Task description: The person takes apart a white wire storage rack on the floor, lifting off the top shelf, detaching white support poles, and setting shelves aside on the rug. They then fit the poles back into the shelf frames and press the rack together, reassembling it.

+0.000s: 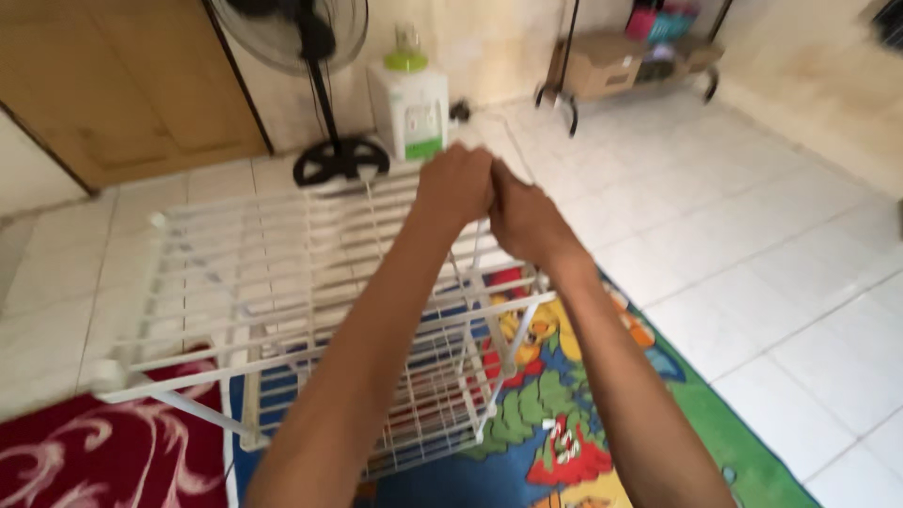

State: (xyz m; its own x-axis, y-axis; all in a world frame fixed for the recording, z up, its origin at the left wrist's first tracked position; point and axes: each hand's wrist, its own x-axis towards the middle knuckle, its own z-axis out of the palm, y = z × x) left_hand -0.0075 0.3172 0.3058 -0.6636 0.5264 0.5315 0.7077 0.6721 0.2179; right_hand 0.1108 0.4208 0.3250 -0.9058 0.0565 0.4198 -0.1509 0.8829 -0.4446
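A white wire drying rack (282,282) stands unfolded on the floor, its rails running left to right below me. Both my arms reach out over it. My left hand (456,186) and my right hand (523,218) are closed into fists and pressed side by side at the rack's far right corner. They appear to grip a thin white rail there, though the fingers hide it and the picture is blurred. A lower wire shelf (428,395) shows under my forearms.
A colourful play mat (564,442) and a red patterned rug (113,452) lie under the rack. Behind it stand a black pedestal fan (324,113), a white water dispenser (412,108) and a wheeled rack with cardboard boxes (611,61). White floor tiles (752,235) spread to the right.
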